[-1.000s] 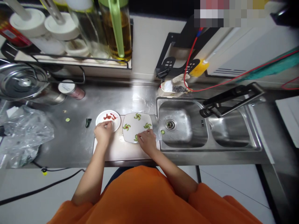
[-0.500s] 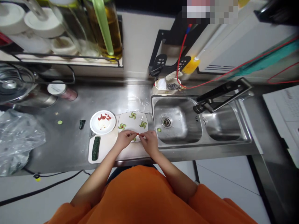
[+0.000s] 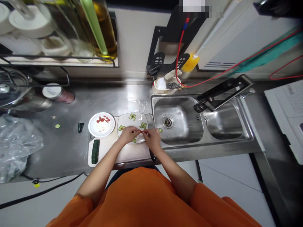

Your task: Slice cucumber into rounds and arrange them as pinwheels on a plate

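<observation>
My left hand (image 3: 129, 134) and my right hand (image 3: 152, 138) meet over the right part of a square white plate (image 3: 126, 119), fingertips pinched together. Between them is a small red piece (image 3: 141, 131) that looks like a goji berry. Curved green cucumber slices (image 3: 132, 117) lie on the plate in pinwheel shapes; my hands partly cover the lowest one. One pinwheel at the left has a red centre. To the left, a round white plate (image 3: 90, 125) holds several similar red pieces. A length of dark cucumber (image 3: 95, 151) rests on the white cutting board (image 3: 106, 146).
A black knife handle (image 3: 152, 155) shows at the board's right edge. The double sink (image 3: 177, 135) with a black faucet (image 3: 213, 94) is at the right. A cucumber end (image 3: 80, 127), a lidded jar (image 3: 59, 93) and a plastic bag (image 3: 20, 145) are on the left counter.
My hands have shifted up and right over the square plate, still pinching the red piece. The knife handle beneath my right wrist now shows. The whole view has shifted slightly.
</observation>
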Demonstrator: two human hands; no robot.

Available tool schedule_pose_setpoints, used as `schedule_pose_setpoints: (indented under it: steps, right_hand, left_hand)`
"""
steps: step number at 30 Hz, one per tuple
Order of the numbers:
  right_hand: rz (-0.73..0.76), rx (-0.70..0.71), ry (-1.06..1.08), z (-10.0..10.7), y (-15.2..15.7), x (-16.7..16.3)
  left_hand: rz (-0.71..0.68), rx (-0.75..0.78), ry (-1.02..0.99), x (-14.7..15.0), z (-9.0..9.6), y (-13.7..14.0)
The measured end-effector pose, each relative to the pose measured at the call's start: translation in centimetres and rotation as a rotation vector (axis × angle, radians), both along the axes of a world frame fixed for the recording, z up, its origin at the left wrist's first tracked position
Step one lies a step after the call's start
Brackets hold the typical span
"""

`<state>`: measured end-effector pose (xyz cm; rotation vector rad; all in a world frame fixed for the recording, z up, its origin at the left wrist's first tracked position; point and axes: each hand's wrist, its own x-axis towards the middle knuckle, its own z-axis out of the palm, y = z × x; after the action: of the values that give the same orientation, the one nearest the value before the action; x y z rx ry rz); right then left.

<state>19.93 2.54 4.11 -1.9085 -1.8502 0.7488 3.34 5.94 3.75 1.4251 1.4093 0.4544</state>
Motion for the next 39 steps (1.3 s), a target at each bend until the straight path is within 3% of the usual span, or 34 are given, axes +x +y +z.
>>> schedule_pose_setpoints:
  steps: [12,22,39]
  right_hand:
    - [0.013,-0.023,-0.098,-0.2,1.2,0.8]
    - [-0.151,-0.003,-0.082,-1.4,1.9,0.0]
    - [-0.165,-0.074,-0.156,-1.4,2.5,-0.4]
  left_hand:
    - [-0.156,0.072,0.07,0.8,-0.3,2.4]
    - [-0.019,0.233,0.146,1.6,-1.0,3.1]
    - [-0.126,0.381,0.141,2.3,-2.8,3.5]
